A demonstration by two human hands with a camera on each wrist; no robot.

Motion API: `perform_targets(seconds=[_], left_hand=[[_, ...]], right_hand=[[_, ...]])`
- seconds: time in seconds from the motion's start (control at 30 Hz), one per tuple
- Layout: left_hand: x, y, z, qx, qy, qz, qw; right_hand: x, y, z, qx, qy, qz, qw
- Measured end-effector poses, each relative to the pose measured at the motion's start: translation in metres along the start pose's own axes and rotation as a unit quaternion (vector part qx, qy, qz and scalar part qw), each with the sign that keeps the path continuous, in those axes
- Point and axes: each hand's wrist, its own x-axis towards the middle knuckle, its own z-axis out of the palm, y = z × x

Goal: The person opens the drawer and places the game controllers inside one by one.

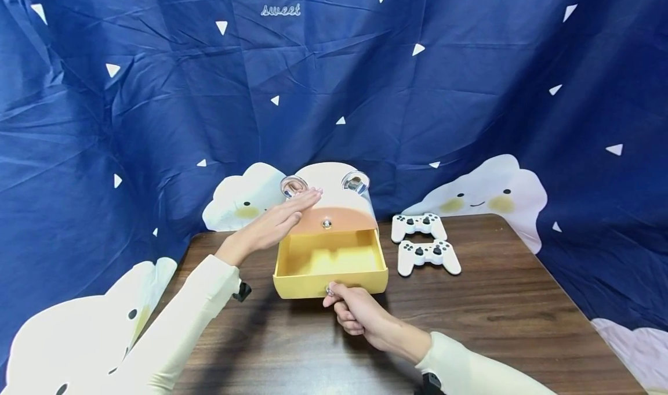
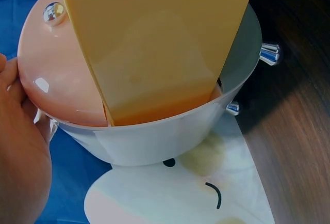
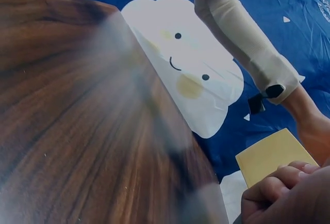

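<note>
A small box (image 1: 326, 178) with a white top and two shiny round eyes stands at the table's back. Its lower yellow drawer (image 1: 300, 286) is pulled out, and its bare inside shows. My right hand (image 1: 365, 316) pinches the small metal knob (image 1: 330, 290) on the drawer's front. Above it, the peach-coloured upper front (image 1: 352, 218) with its own knob (image 1: 326, 224) is closed. My left hand (image 1: 276, 222), fingers straight, lies against the box's upper left front. The left wrist view shows that hand (image 2: 23, 146) at the peach front's edge; its fingertips are partly cut off there.
Two white game controllers (image 1: 419, 227) (image 1: 429, 256) lie to the right of the box, one in front of the other. The wooden table (image 1: 501, 302) ends at a blue curtain (image 1: 469, 82) with printed clouds behind and beside it.
</note>
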Motion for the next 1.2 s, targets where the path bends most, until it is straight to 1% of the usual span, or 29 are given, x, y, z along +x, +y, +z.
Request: perform_targets(seconds=[0.2,0.5,0.8,1.2], left_hand=[[0.001,-0.001,0.0,-0.002,0.001,0.0,1.0],[0.001,-0.001,0.0,-0.002,0.0,-0.001,1.0],[0.001,0.001,-0.001,-0.001,0.001,-0.001,1.0],[-0.001,0.0,0.0,0.001,0.0,-0.008,1.0]], right_hand=[[-0.006,0.001,0.004,0.013,-0.013,0.003,0.9998],[-0.009,0.004,0.003,0.021,-0.007,0.002,0.9998],[-0.011,0.003,0.003,0.018,-0.009,0.005,0.9998],[-0.011,0.001,-0.003,-0.008,-0.041,0.013,0.9991]])
